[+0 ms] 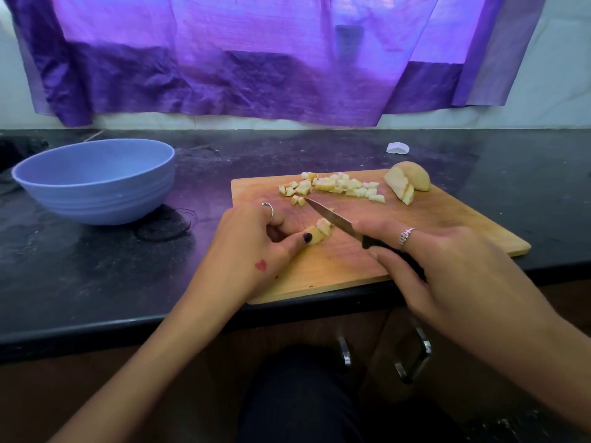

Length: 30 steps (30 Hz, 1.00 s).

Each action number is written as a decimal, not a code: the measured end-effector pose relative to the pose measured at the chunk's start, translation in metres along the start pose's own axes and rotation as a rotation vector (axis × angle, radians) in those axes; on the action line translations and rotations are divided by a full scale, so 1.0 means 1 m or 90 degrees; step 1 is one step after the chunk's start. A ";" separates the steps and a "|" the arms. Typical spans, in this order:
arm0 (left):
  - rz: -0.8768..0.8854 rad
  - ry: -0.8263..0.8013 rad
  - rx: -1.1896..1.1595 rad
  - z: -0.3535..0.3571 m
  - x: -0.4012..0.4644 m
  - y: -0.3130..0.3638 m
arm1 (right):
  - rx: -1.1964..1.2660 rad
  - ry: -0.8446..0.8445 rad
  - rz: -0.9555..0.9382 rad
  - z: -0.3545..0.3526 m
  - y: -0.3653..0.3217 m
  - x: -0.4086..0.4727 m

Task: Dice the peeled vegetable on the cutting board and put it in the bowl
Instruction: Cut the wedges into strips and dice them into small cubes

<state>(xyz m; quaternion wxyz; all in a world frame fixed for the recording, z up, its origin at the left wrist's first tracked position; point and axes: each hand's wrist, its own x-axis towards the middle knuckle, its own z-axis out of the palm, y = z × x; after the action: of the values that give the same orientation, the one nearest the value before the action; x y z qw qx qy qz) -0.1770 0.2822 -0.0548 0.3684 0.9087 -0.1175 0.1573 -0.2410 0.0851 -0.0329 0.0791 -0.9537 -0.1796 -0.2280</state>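
Wooden cutting board (351, 270) sits lower centre-right of the frame on the dark speckled desk (96, 276), near corner overhanging the desk edge. Task is partway by my read: a loose pile of diced pieces (332, 185) lies along the board's far edge, small pale yellow rough cubes, none in the bowl as far as visible. Left hand (252, 247) pinches a small remaining chunk (316, 235) between thumb and curled fingers at board centre, a few cut bits just beside the blade. Right hand (447, 270) has its grip wrapped round the black handle of the knife (332, 220), index finger extended toward the spine, thin steel blade angled up-left with its tip near the pile. Uncut halves (407, 183), rounded, smooth on the outside with flat cut faces, rest at the upper right corner of the board, well apart from the hands. So left to do: finish this chunk, dice the halves, then move everything over. Blue bowl (92, 183), smooth plastic look with ribbed lower wall, stands at centre left of the frame on the desk, apart from the board; inside looks bare from this angle. Purple crinkled curtain (224, 65) hangs across the top. Small white scrap (397, 148) lies on the desk beyond the board. Rings on both hands, small red heart mark on the left.
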 end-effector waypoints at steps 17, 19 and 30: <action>0.029 0.003 0.020 0.002 0.000 0.000 | -0.015 -0.162 -0.033 0.002 -0.023 0.041; 0.023 0.012 0.024 0.002 -0.001 0.001 | 0.010 -0.168 -0.017 0.002 -0.023 0.036; 0.007 -0.003 0.028 0.000 -0.001 0.001 | 0.061 0.007 0.022 -0.011 0.003 -0.006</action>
<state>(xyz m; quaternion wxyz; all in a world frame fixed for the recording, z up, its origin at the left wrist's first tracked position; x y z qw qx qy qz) -0.1781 0.2818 -0.0547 0.3473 0.9162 -0.1201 0.1595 -0.2489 0.0779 -0.0262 0.1299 -0.9505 -0.1731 -0.2230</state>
